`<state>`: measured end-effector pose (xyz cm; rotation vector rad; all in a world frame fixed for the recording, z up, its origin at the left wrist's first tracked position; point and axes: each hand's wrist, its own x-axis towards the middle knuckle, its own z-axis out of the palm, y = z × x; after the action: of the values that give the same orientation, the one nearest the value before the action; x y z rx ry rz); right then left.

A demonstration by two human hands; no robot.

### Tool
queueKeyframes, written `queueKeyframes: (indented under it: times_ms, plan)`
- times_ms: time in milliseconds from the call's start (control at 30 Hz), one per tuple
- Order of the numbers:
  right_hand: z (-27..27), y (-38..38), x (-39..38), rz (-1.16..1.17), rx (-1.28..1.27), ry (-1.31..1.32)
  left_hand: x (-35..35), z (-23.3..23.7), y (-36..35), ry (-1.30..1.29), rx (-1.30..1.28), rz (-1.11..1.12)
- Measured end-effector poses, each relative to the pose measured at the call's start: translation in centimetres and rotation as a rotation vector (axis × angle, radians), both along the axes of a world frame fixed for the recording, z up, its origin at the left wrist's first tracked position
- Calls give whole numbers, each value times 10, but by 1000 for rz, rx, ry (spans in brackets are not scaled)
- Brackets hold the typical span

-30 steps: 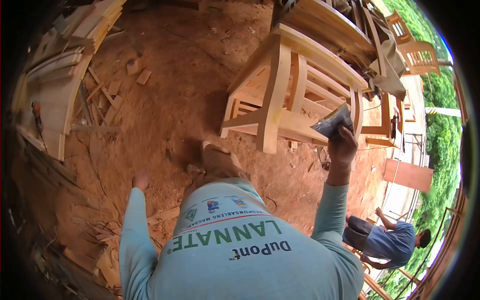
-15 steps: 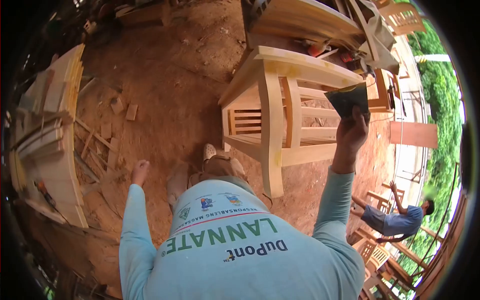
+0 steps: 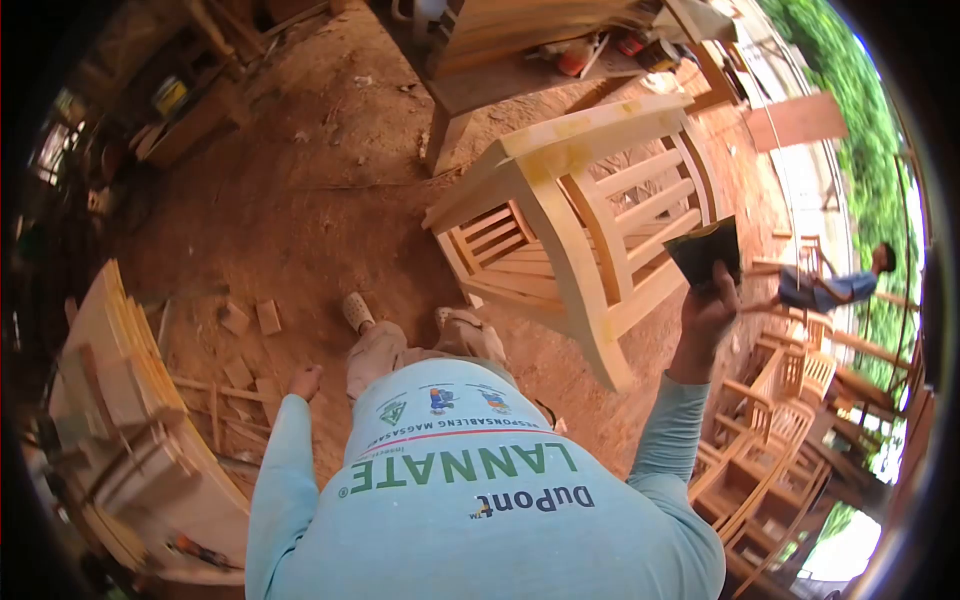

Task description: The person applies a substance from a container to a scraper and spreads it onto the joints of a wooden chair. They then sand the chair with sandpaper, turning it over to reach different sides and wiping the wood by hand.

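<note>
My right hand [image 3: 710, 315] is raised on the right, its fingers closed on a dark square sheet of sandpaper [image 3: 705, 252] with a yellowish mark at its top edge. The sheet overlaps the near side of a pale wooden armchair [image 3: 575, 265], which has a slatted seat and back and yellowish patches along its top rail. On the other side, my left hand [image 3: 306, 380] hangs low over the dirt floor with fingers curled in and nothing visible in them. Wood scraps [image 3: 240, 372] lie beyond it.
A workbench [image 3: 520, 88] with tins and tools stands behind the armchair. Stacked boards [image 3: 110, 400] and an orange-handled tool [image 3: 195, 548] are at the left. Several wooden chairs [image 3: 770, 420] crowd the right, near a person [image 3: 830, 288] in blue.
The view has turned, and the armchair appears tilted and farther right. My feet have shifted in a step. The sandpaper stays in my right hand. The person in blue now shows higher up.
</note>
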<state>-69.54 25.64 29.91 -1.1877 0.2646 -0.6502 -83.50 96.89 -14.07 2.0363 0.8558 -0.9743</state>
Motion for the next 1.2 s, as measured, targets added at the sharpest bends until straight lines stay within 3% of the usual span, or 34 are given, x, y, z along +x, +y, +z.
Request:
queueKeyframes:
  times_ms: [33,133,333,500,733,867,967,1133,1200]
  plan:
    - [-1,10,-8,-56,-5,13,15,-20,19,-88,3,-87]
    - [-8,54,-28,-99,18,65,108,29,46,-263,-5,-281]
    - [-30,131,-74,-226,118,94,280,78,45,-499,-31,-371]
    - [-30,146,-108,-375,106,60,362,169,-60,-660,-46,-535]
    - [-48,122,-162,-651,80,-38,390,277,-194,-845,-279,-859]
    - [-53,136,-201,-806,148,-64,400,271,-227,-885,-315,-1197]
    - [-48,169,-214,-1004,165,-112,406,256,-241,-692,-312,-1393]
    - [-97,249,-248,-1273,343,-141,444,218,-255,-345,-61,-1793]
    - [-103,290,-231,-1442,339,-153,477,173,-241,-456,-347,-1892]
